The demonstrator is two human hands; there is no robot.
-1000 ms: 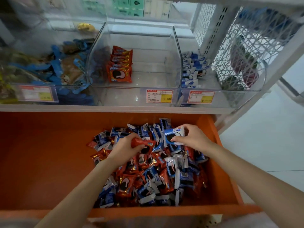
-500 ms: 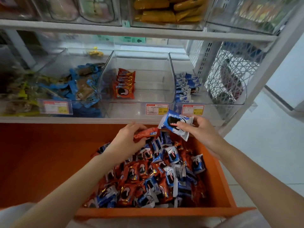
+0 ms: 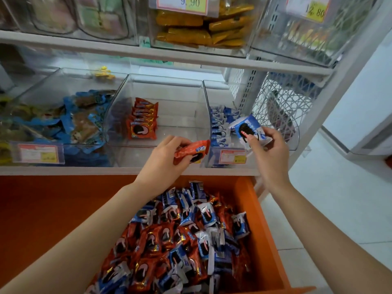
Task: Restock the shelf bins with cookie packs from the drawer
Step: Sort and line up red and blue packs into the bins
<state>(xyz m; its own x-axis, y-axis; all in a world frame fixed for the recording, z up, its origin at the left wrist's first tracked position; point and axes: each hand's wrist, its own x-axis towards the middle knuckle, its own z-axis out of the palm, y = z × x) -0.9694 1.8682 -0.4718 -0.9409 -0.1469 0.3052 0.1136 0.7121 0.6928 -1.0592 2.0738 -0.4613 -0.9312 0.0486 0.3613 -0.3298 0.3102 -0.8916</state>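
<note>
Barely begun, by the look. In middle bin [image 3: 161, 81], only a short red row [image 3: 143, 122]. Left grip [image 3: 163, 164] pinching red pack [image 3: 192, 151] at that bin's front; right grip [image 3: 269, 151] pinching blue pack [image 3: 248, 128] above right bin [image 3: 296, 134]. Down in drawer [image 3: 265, 230], a big heap left to move.

Your drawer [image 3: 42, 219] is plain orange; its heap of packs [image 3: 169, 240] mixes red with blue-and-white, each printed with a dark cookie; just above the drawer, your left hand [image 3: 163, 164] holds a red pack [image 3: 192, 150] with a blue logo; your right hand [image 3: 269, 153] holds a blue-and-white pack [image 3: 248, 129]; far above the drawer, the top-shelf packs [image 3: 201, 28] are yellow; the lattice panel [image 3: 282, 102] is white.
</note>
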